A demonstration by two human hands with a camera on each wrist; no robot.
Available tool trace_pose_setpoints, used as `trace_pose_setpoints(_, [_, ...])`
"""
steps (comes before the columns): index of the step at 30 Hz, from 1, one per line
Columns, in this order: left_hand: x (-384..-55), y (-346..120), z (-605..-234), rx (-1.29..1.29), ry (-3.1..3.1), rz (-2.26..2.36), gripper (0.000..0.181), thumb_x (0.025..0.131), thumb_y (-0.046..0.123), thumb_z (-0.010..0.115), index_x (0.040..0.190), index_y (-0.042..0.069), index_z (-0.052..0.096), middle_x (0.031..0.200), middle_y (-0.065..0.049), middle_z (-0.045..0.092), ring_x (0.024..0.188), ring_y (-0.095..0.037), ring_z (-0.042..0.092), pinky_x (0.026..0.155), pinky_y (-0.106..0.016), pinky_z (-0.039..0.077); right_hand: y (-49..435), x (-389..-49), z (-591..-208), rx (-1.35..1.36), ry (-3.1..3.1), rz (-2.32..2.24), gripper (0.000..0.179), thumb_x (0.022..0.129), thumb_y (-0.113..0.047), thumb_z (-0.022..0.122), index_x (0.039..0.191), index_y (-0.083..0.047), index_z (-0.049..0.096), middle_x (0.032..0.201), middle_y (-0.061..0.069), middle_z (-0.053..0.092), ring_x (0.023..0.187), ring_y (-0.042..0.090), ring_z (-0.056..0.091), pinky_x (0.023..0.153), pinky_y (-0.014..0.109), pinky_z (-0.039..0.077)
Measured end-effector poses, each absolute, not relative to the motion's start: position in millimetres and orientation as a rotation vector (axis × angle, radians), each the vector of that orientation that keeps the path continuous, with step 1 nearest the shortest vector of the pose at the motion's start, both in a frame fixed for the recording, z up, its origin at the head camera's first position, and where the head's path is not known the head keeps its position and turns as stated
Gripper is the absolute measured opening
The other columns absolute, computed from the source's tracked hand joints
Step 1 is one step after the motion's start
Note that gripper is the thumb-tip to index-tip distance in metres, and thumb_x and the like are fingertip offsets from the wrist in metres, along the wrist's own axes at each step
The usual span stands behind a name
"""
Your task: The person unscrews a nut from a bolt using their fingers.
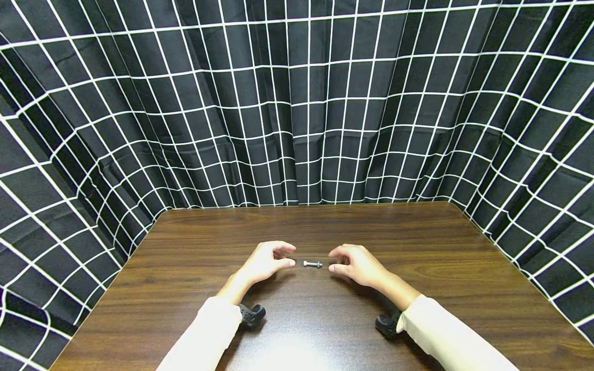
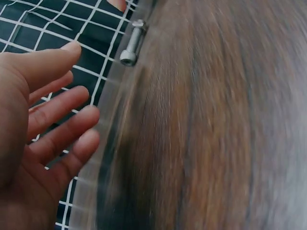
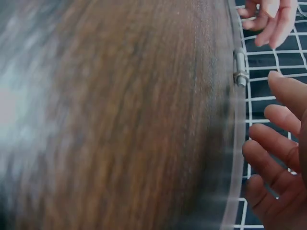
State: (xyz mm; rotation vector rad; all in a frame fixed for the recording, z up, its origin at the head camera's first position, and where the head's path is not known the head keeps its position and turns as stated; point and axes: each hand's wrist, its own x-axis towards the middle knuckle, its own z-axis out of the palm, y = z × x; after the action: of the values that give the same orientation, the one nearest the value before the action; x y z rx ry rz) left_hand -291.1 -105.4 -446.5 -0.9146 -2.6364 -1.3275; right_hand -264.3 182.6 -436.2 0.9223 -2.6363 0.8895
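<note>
A small silver bolt (image 1: 312,264) lies sideways on the brown wooden table, its socket-type head to the left and a nut (image 3: 241,75) threaded near its right end. Just left of the head is my left hand (image 1: 270,259), fingers loosely bent and thumb apart from them, holding nothing. My right hand (image 1: 356,264) mirrors it on the other side, close to the nut end and not touching it. In the left wrist view the bolt (image 2: 133,44) appears beyond the thumb tip.
The wooden table (image 1: 297,226) spreads around both hands, with glare near its front edge. Behind and at the sides hangs a black curtain with a white grid (image 1: 297,103). Each wrist carries a dark strap mount (image 1: 252,314).
</note>
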Motion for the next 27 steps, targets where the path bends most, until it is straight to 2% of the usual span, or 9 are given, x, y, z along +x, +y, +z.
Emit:
trace_pose_setpoints(8, [-293.5, -93.6, -446.8, -0.864, -2.666, -1.315, 0.033, 0.082, 0.020, 0.076, 0.111, 0.005, 0.070, 0.094, -0.002, 0.071, 0.076, -0.010, 0.059, 0.066, -0.027, 0.046, 176.4, -267.9, -441.7, 0.760, -2.703, 1.153, 0.023, 0.083, -0.014, 0.075, 0.101, -0.001, 0.069, 0.071, -0.005, 0.059, 0.061, 0.009, 0.051, 0.054, 0.025, 0.042])
trace_pose_setpoints(16, [-294.9, -79.0, -442.9, -0.794, -2.699, -1.405, 0.035, 0.080, 0.019, 0.077, 0.111, 0.004, 0.070, 0.094, -0.005, 0.071, 0.073, -0.009, 0.060, 0.064, -0.027, 0.047, 162.1, -269.8, -442.1, 0.608, -2.731, 1.340, 0.023, 0.082, -0.014, 0.075, 0.099, 0.000, 0.069, 0.070, -0.001, 0.062, 0.056, 0.010, 0.051, 0.049, 0.025, 0.041])
trace_pose_setpoints(20, [-294.9, -74.0, -443.6, -0.761, -2.699, -1.407, 0.034, 0.079, 0.017, 0.077, 0.110, 0.004, 0.070, 0.092, -0.005, 0.071, 0.072, -0.009, 0.060, 0.062, -0.026, 0.046, 153.8, -270.2, -442.6, 0.536, -2.704, 1.360, 0.019, 0.082, -0.012, 0.075, 0.097, -0.001, 0.071, 0.070, -0.001, 0.065, 0.057, 0.010, 0.054, 0.051, 0.025, 0.042])
trace_pose_setpoints(27, [-295.2, -66.5, -445.7, -0.689, -2.703, -1.353, 0.031, 0.077, 0.017, 0.079, 0.105, 0.005, 0.072, 0.085, 0.002, 0.069, 0.076, -0.010, 0.060, 0.067, -0.028, 0.046, 144.5, -271.1, -443.7, 0.404, -2.667, 1.370, 0.014, 0.080, -0.010, 0.077, 0.092, -0.004, 0.072, 0.070, -0.001, 0.066, 0.059, 0.013, 0.059, 0.054, 0.026, 0.045])
